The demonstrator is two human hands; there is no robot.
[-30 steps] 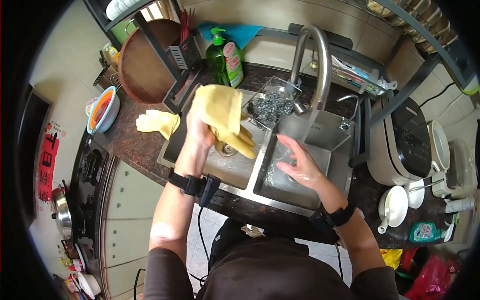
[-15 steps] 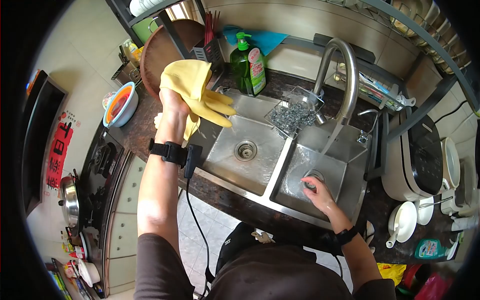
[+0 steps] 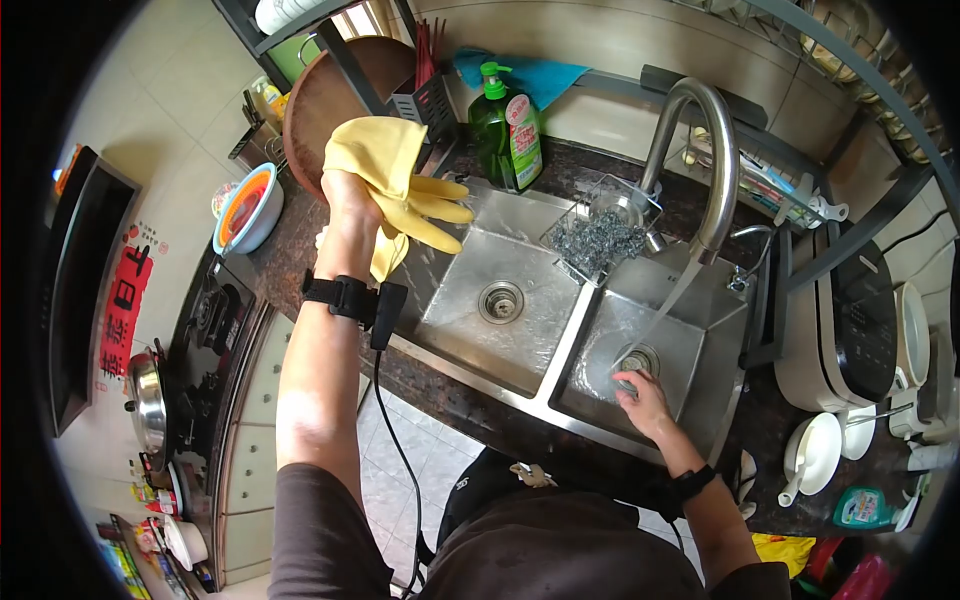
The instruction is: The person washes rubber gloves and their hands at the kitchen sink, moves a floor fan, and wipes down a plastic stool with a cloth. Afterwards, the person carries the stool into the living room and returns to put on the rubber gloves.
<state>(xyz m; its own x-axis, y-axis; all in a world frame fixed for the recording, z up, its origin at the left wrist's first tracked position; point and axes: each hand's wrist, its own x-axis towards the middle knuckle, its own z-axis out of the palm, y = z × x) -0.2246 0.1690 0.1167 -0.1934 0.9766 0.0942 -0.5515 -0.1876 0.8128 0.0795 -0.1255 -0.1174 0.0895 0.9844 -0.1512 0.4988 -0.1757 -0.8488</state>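
Note:
My left hand [image 3: 350,200] grips a yellow rubber glove [image 3: 385,160] by its cuff, above the counter at the left of the double sink [image 3: 556,385]. The glove's fingers hang out to the right. Behind my left wrist another yellow glove [image 3: 388,256] shows in part. My right hand [image 3: 643,400] is low in the right basin, by the drain, its fingers curled; whether anything is between them is too small to tell. Water [image 3: 672,303] runs from the steel faucet [image 3: 722,190] into that basin, just above my right hand.
A wire basket with steel wool [image 3: 600,240] sits at the back of the sink divider. Behind stands a green soap bottle [image 3: 500,130]. Bowls [image 3: 250,212] are at left. A rice cooker [image 3: 835,310] and white pots [image 3: 815,455] stand at right.
My left hand has carried the glove left, away from over the left basin. My right hand has gone down toward the right drain, and its spread fingers have curled.

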